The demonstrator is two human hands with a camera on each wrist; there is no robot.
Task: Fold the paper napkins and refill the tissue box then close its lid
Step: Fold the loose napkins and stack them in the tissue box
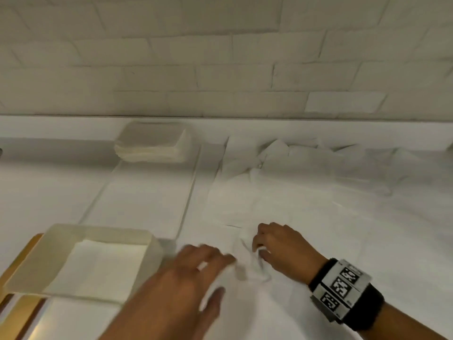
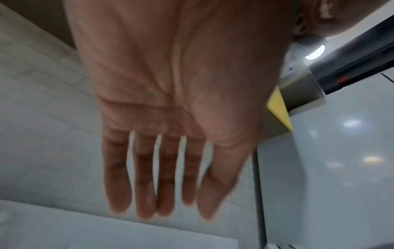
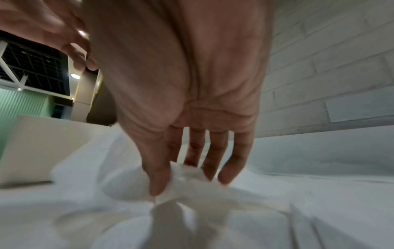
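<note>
White brick wall (image 1: 220, 57) across the back, and below it the white desk (image 1: 367, 241) fills the picture. Loose, unfolded paper napkins (image 1: 282, 168) lie rumpled over its right half, thin and white, creased into ridges near the wall. Left of them, against the wall, sits a neat stack of folded napkins (image 1: 152, 146), square-edged and cream in this light.

Near left, the tissue box (image 1: 149, 241): cream, rectangular, lid off, open top facing up, a flat white napkin lying inside. A wooden lid (image 1: 22, 253) shows under and beside it at the frame's edge.

Front and centre, both hands on one napkin (image 1: 247, 268). The left hand (image 1: 186, 280) is blurred, flat, fingers (image 2: 145, 185) straight and slightly spread, fingertips at the napkin's bunched edge, just right of the box. So that grip is slack, holding nothing.

The right hand (image 1: 282, 246), a black band with printed markers at its wrist, has its grip closed on the napkin: thumb (image 3: 157, 176) and fingers pinch a puckered fold of white paper, lifting it into a small crumpled peak just off the desk.
</note>
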